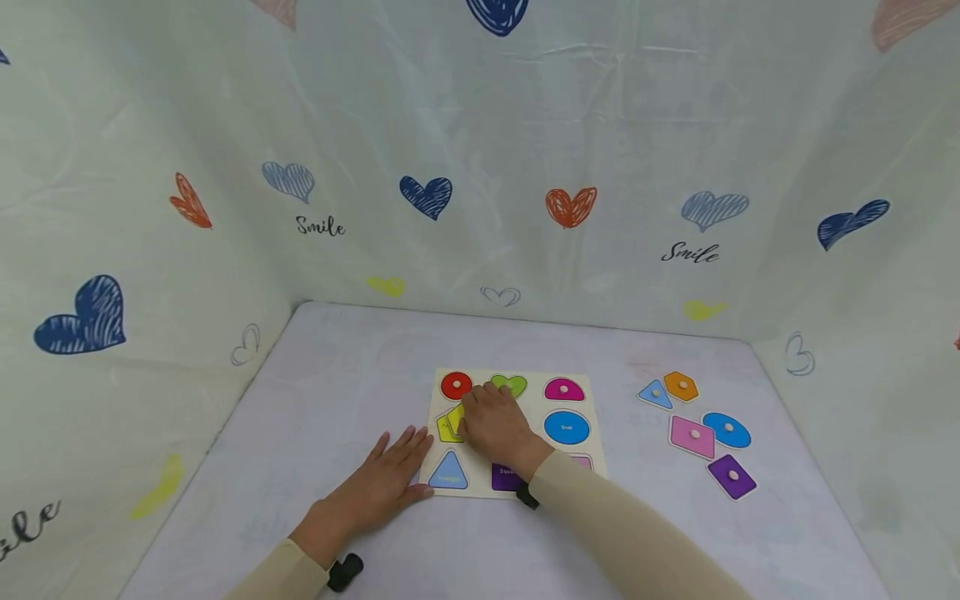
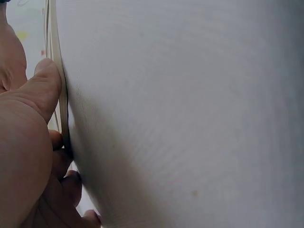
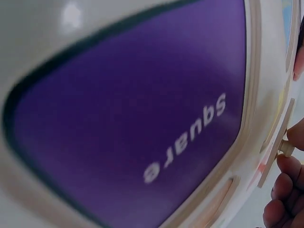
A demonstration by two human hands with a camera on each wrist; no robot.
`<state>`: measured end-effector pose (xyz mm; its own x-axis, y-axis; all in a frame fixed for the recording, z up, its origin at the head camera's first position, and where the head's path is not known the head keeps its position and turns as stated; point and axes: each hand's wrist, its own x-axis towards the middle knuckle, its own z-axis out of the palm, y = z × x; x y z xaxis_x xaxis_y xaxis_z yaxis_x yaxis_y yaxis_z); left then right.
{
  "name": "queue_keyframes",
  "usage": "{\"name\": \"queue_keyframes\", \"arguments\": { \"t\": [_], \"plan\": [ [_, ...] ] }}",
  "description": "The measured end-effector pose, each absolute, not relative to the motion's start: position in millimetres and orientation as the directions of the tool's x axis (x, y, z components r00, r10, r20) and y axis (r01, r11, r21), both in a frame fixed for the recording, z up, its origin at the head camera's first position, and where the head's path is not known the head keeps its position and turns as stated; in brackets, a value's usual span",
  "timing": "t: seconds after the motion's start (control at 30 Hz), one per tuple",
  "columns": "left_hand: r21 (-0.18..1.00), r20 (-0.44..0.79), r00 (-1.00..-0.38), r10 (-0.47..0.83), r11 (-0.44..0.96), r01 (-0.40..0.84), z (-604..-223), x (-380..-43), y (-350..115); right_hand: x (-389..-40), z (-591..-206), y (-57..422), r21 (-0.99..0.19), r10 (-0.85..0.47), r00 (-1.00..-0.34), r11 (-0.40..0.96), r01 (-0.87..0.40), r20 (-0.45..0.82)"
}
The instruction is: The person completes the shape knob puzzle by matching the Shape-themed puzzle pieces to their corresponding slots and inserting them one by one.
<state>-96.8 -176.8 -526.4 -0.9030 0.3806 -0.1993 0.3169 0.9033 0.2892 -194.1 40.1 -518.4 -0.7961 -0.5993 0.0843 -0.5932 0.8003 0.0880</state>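
Observation:
A cream shape-puzzle board [image 1: 517,494] lies on the white table. My right hand [image 1: 491,425] reaches over it and pinches the small wooden knob [image 3: 286,148] of a yellow puzzle piece [image 1: 455,419]. That piece is tilted over the yellow recess [image 1: 444,431] at the board's left middle, overlapping it in the head view. My left hand [image 1: 382,479] rests flat at the board's left edge with fingers extended; its thumb [image 2: 47,78] touches the board's side in the left wrist view. The purple square recess [image 3: 128,109] fills much of the right wrist view.
Set in the board's back row are a red circle [image 1: 450,392], green heart [image 1: 517,385] and magenta semicircle [image 1: 555,393]. Loose at right lie a blue triangle [image 1: 652,398], orange hexagon [image 1: 675,392], pink piece [image 1: 684,442], blue oval [image 1: 738,435] and purple square [image 1: 741,488].

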Motion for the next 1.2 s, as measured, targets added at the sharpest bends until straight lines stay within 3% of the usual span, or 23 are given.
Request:
{"name": "queue_keyframes", "arguments": {
  "t": [1.2],
  "plan": [
    [0.302,-0.208,-0.904,0.374,0.904,0.304,-526.2,-97.1,-175.6,-189.0,-524.4,22.8,0.067,-0.609,-0.792,0.792,-0.607,0.035]
  ]
}}
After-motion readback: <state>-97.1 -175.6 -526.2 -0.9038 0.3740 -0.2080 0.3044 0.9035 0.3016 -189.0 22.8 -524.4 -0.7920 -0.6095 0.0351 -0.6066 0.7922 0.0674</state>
